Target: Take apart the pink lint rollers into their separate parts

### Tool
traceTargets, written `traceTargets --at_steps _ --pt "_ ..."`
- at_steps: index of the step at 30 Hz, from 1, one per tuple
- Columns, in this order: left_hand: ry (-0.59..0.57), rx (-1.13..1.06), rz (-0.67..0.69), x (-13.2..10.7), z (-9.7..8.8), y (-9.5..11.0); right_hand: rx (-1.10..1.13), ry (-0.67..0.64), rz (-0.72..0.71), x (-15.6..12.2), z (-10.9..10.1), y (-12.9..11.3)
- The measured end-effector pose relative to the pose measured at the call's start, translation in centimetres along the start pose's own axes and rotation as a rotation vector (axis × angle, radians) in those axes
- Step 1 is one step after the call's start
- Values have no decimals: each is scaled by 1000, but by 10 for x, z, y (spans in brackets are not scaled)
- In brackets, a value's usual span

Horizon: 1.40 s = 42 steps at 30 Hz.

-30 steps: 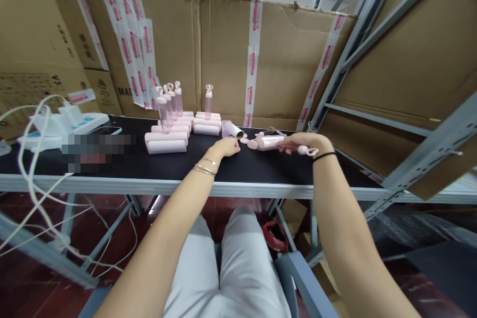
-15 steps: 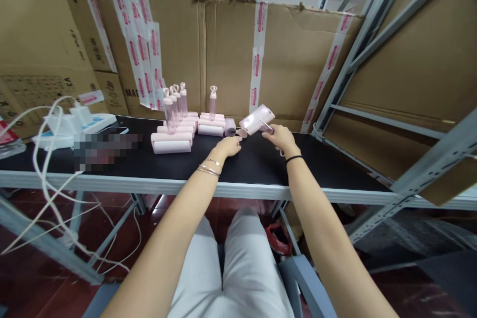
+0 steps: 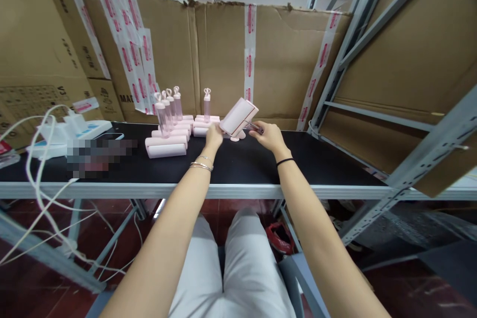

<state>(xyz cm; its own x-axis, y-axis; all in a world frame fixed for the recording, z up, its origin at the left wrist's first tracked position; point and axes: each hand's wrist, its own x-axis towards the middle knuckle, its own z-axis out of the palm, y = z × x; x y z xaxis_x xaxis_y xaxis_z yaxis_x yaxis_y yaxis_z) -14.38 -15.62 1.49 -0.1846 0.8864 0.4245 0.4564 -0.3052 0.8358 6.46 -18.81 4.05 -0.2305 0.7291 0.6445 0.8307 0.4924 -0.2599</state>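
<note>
A pale pink lint roller [image 3: 238, 116] is held tilted above the black tabletop, a little right of the middle. My right hand [image 3: 269, 136] is closed round its handle, most of which the fingers hide. At the roller head's left end is my left hand [image 3: 213, 138], its fingers closed on the edge and partly hidden behind it. Small pale pink pieces [image 3: 235, 138] show just under the head; their kind is unclear. Beside my left hand, another lint roller [image 3: 206, 107] stands with its clear handle upright.
Several pink lint rollers [image 3: 166, 148] stand in a row to the left, handles up. Farther left are a white power strip [image 3: 93, 131] and looping white cables [image 3: 39, 169]. Cardboard [image 3: 219, 59] walls the back; a metal shelf post [image 3: 350, 54] rises at the right.
My left hand has moved up and left from the tabletop to the roller head's left end. The held lint roller has turned, showing a broader face. The view has shifted slightly.
</note>
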Motion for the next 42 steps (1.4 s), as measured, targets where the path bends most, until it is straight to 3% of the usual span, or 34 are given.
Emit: traceTargets --at_steps 2,6,8,17,21,23,26,29,35,39,42 --pt "24 -151 -18 1 -3 4 -24 -45 24 0 -1 6" --pt "-201 -379 78 -4 0 6 6 -138 27 1 1 22" --pt "-215 -345 133 -5 5 4 36 -139 39 2 4 28" --pt "63 -331 41 -5 13 14 -17 -81 145 2 5 29" --pt "229 -308 -90 -4 -2 15 -93 -15 344 -2 3 43" --pt "264 -194 -52 -6 -6 15 -81 53 465 -4 3 51" --pt "156 26 55 -14 -1 16 -11 151 553 -5 5 56" --pt "5 163 25 -22 11 18 35 218 568 -4 5 54" --pt "-130 257 53 -28 15 17 42 210 619 -4 1 48" --pt "-426 263 194 -32 11 21 50 216 640 -4 1 49" --pt "-697 218 179 -36 14 24 75 233 635 -3 2 51"
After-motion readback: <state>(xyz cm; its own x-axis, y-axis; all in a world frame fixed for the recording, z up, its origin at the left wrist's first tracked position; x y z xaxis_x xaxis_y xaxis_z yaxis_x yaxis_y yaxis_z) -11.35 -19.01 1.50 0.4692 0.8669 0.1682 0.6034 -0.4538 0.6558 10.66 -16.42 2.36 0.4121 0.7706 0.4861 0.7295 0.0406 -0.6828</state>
